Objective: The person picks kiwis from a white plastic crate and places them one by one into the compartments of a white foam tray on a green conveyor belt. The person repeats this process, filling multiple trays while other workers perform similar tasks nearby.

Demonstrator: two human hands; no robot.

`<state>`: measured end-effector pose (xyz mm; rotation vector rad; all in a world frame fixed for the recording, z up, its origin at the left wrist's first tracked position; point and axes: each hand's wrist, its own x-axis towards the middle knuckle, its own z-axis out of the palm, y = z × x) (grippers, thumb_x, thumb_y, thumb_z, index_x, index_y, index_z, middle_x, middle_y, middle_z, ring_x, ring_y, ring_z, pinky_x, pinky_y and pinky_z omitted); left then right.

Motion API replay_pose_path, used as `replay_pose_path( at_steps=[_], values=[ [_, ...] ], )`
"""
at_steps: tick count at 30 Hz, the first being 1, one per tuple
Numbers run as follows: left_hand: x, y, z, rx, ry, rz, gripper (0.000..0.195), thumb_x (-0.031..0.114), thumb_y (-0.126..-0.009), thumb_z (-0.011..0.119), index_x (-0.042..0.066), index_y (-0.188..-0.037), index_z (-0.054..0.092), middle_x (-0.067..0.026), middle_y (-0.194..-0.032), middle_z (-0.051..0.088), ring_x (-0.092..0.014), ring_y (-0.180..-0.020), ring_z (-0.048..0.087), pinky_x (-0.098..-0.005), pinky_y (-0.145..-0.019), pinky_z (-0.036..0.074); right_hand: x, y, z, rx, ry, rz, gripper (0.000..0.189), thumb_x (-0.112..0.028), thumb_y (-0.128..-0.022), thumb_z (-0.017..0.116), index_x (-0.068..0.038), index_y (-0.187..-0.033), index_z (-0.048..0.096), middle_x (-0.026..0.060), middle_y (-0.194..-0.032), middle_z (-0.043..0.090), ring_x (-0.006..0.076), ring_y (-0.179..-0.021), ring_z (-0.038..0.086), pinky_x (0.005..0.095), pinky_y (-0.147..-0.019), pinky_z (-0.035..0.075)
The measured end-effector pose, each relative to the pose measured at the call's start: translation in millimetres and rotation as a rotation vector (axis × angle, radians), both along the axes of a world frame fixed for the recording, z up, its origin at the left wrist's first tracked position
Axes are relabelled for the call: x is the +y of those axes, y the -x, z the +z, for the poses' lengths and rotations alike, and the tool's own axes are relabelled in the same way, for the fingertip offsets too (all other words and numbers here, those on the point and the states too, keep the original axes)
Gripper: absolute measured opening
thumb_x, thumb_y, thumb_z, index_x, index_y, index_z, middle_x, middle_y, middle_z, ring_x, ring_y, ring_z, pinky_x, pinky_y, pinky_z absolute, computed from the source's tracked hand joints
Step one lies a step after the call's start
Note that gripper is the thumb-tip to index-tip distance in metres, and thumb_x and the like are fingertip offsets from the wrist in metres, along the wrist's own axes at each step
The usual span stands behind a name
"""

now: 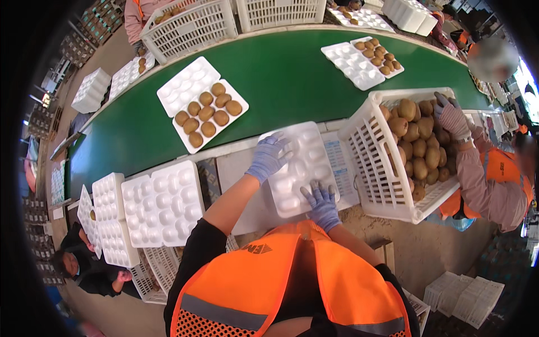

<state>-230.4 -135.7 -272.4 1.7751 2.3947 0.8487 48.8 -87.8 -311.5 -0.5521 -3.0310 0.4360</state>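
Observation:
A white foam fruit tray [300, 166] lies before me on the work ledge beside the green belt, its hollows holding no fruit. My left hand [269, 156], in a bluish glove, rests on its upper left part with the fingers apart. Near the tray's lower right edge, my right hand [322, 204], gloved alike, lies with fingers spread. Whether either hand grips the tray cannot be told. To the right, a tilted white plastic crate [381, 168] is full of kiwifruit [419, 143]. On the belt sits an opened foam tray [189, 86] with one half filled with kiwifruit.
Stacked foam trays [164, 204] stand at left. The green conveyor belt [282, 76] carries another part-filled tray [356, 69] farther right. A co-worker's gloved hand [451, 116] touches the crate's far right side. Other crates [193, 31] line the belt's far edge. Another person [94, 269] is at lower left.

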Motion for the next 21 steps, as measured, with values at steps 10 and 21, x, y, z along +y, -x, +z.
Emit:
replay_pose_path(
  at_steps=[10,21],
  values=[
    [37.4,191.2,-24.5,0.452,0.480,0.445,0.064,0.044,-0.077,0.073,0.033,-0.136,0.052,0.0010,-0.144,0.041,-0.029,-0.139,0.032,-0.0731,-0.104,0.025,-2.9,22.5,-4.0,0.079,0.065,-0.067,0.067,-0.028,-0.084,0.061,-0.030,-0.148,0.040,0.0138,-0.149,0.037,0.0367,-0.140,0.030,0.0667,-0.110,0.019],
    [33.1,323.2,-6.2,-0.077,0.402,1.315,0.076,0.047,-0.085,0.067,0.028,-0.150,0.032,-0.0085,-0.162,0.018,-0.038,-0.147,0.017,-0.0748,-0.104,0.024,77.6,152.5,32.1,-0.069,0.089,-0.001,0.087,-0.036,-0.079,0.074,-0.027,-0.153,0.029,0.0101,-0.153,0.035,0.0286,-0.144,0.025,0.0589,-0.116,0.014]
  ],
)
